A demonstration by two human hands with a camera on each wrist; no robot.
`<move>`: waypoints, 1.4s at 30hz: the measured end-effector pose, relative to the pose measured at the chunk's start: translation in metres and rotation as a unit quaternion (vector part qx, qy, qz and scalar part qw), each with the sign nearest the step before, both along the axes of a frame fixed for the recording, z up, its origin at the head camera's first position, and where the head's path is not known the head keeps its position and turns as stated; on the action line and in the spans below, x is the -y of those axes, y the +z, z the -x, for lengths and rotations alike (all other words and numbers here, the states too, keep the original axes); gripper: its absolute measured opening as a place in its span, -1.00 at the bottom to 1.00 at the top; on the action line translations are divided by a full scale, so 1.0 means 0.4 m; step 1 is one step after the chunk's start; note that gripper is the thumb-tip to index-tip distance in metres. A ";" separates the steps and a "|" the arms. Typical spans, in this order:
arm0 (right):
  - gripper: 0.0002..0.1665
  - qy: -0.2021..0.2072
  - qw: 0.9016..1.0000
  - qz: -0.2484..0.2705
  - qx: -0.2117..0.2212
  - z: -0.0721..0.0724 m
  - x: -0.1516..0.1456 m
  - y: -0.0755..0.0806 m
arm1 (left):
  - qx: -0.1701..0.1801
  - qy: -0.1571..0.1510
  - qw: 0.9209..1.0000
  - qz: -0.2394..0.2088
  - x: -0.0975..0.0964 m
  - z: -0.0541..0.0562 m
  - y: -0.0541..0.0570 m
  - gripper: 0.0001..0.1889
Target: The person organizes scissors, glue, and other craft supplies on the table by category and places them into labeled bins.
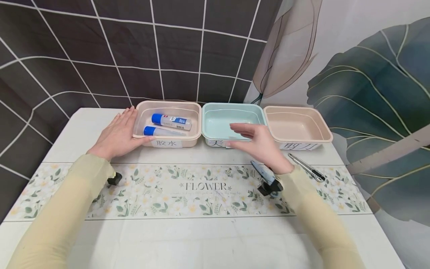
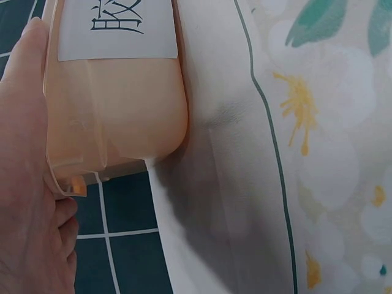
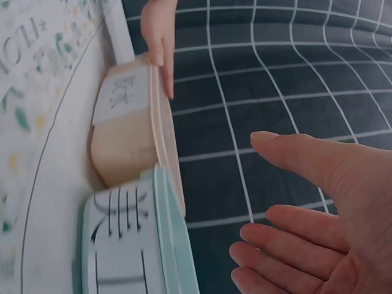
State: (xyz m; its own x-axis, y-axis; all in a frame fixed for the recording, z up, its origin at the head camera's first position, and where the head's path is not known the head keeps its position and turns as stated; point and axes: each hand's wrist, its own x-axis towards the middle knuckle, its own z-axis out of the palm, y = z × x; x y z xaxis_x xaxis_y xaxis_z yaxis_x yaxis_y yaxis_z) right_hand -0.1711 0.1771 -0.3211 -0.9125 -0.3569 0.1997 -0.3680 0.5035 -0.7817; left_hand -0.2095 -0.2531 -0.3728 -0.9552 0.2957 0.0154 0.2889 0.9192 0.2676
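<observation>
In the head view, a pink plastic box (image 1: 193, 140) on the left holds two blue-capped glue tubes, one larger tube (image 1: 171, 121) and one slimmer tube (image 1: 164, 132). My left hand (image 1: 117, 132) rests on this box's left end, fingers extended along the side and thumb touching the front rim. My right hand (image 1: 260, 144) is over the front of the middle teal box (image 1: 231, 107); its thumb stands apart from the fingers and nothing is between them. The right wrist view shows the same right hand (image 3: 306, 226) with its fingers slightly bent.
A second pink box (image 1: 299, 127) stands at the right of the row. A utility knife (image 1: 306, 167) lies in front of it. Near my right wrist is a blue-grey slim object (image 1: 263, 171), partly hidden. White paper labels are on the box fronts. Dark checked cloth hangs behind.
</observation>
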 end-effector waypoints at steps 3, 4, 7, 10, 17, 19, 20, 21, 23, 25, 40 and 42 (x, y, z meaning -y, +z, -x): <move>-0.34 -0.018 1.000 -0.003 0.003 -0.019 -0.040 -0.001 | 0.001 0.000 1.000 0.001 0.000 0.001 -0.001 0.22; -0.32 -0.024 1.000 -0.006 0.006 -0.025 -0.053 -0.002 | 0.002 0.000 1.000 0.001 0.000 0.001 -0.001 0.23; -0.28 -0.044 0.999 -0.015 0.024 -0.042 -0.093 -0.007 | 0.002 -0.001 1.000 0.001 0.001 0.002 -0.002 0.22; -0.26 -0.061 0.997 -0.027 0.043 -0.059 -0.133 -0.015 | 0.000 -0.002 1.000 0.001 0.001 0.002 -0.003 0.22; -0.21 -0.095 0.992 -0.073 0.047 -0.102 -0.224 -0.025 | 0.005 0.003 1.000 0.002 0.002 -0.001 -0.002 0.23; -0.22 -0.106 0.989 -0.092 0.045 -0.115 -0.248 -0.032 | 0.005 0.004 1.000 0.002 0.002 0.000 -0.001 0.23; -0.22 -0.111 0.988 -0.101 0.047 -0.122 -0.258 -0.037 | 0.005 0.004 1.000 0.002 0.001 0.000 -0.001 0.23; -0.22 -0.115 0.986 -0.107 0.049 -0.127 -0.270 -0.042 | 0.006 0.005 1.000 0.002 0.001 0.001 -0.001 0.23; -0.20 -0.121 0.984 -0.117 0.053 -0.138 -0.291 -0.052 | 0.007 0.005 1.000 0.002 0.000 0.001 -0.001 0.23; -0.17 -0.126 0.982 -0.126 0.056 -0.147 -0.312 -0.063 | 0.008 0.005 1.000 0.002 0.000 0.002 -0.002 0.23; -0.16 -0.157 0.966 -0.158 0.132 -0.176 -0.386 -0.147 | 0.002 0.002 1.000 0.001 0.000 0.001 -0.003 0.23; -0.21 -0.161 0.964 -0.165 0.130 -0.175 -0.389 -0.157 | 0.000 0.001 1.000 0.000 -0.001 0.001 -0.003 0.23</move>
State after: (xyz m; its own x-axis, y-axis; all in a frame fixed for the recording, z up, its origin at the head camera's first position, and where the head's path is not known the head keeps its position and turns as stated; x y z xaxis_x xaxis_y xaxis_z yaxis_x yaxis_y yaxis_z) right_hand -0.1012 0.3327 -0.3838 -0.9905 -0.0508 -0.1274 0.0368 0.7965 -0.6035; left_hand -0.2098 -0.2528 -0.3742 -0.9560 0.2929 0.0161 0.2864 0.9201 0.2672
